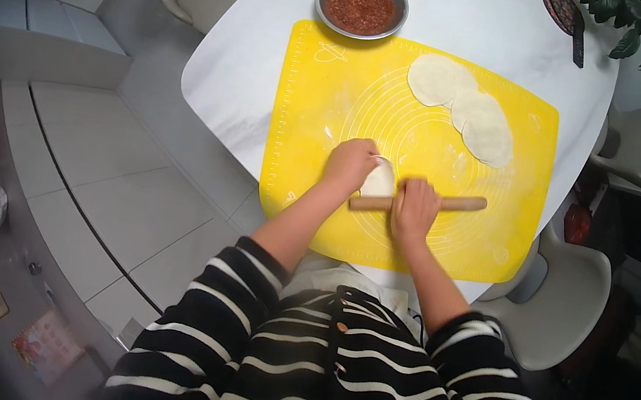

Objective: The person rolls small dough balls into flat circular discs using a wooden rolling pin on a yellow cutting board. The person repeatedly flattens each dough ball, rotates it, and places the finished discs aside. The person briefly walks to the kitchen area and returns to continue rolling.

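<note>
My left hand (351, 166) pinches the far left edge of a small dough wrapper (379, 181) lying on a yellow silicone pastry mat (311, 108). Across the wrapper's near edge rests a wooden rolling pin (462, 204). The fingers of my right hand (415, 209) are wrapped around the pin, left of its middle. Farther back on the mat, several rolled round wrappers (488, 130) overlap in a slanting row. Part of the small wrapper is hidden behind my left fingers.
A metal bowl of reddish minced filling (360, 9) stands at the mat's far left edge on a white table (244, 51). A dark-handled round utensil (566, 17) lies at the far right beside a leafy plant (628, 23). Pale chairs (559, 306) flank the table.
</note>
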The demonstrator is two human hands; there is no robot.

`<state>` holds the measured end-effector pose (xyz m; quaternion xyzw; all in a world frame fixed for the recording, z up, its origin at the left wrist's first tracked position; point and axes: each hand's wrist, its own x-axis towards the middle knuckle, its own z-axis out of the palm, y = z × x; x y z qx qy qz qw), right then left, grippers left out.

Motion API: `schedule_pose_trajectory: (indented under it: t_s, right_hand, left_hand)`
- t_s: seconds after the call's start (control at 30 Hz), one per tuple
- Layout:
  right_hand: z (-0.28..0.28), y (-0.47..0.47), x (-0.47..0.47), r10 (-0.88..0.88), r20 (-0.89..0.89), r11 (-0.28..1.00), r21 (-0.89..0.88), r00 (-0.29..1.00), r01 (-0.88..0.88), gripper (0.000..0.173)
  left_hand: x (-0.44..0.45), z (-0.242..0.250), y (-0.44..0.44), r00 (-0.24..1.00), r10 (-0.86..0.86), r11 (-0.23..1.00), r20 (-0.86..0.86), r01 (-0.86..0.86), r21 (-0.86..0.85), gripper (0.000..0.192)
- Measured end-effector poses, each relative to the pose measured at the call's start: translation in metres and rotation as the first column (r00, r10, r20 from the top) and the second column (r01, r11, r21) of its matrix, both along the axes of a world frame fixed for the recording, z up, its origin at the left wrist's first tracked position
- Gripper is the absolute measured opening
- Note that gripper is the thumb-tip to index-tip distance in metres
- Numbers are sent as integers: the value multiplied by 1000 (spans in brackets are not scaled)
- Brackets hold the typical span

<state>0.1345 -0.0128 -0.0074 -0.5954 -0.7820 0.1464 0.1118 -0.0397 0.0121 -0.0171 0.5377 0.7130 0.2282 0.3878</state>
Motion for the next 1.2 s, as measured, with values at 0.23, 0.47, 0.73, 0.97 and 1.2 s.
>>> schedule_pose_trajectory:
  t_s: [0.23,0.47,0.73,0.97,1.2]
  right_hand:
    - [-7,5,-7,-26,14,1000,18,1000,26,5]
    - [-3,46,-30,-42,-65,996,78,997,47,5]
    - [6,-15,1,-45,-95,998,-38,994,42,11]
    - [6,70,-44,-126,-148,983,118,981,144,9]
    - [-6,-16,-6,-17,-62,997,74,998,21,8]
  left_hand:
    - [-1,19,-65,994,84,996,75,-87,32,18]
    - [-13,40,6,950,-268,960,-160,251,-122,15]
    - [-2,7,-49,986,63,994,154,-48,-99,19]
    - [6,24,-9,988,-103,992,118,111,-55,33]
    - [-1,0,-23,944,291,953,153,-301,44,16]
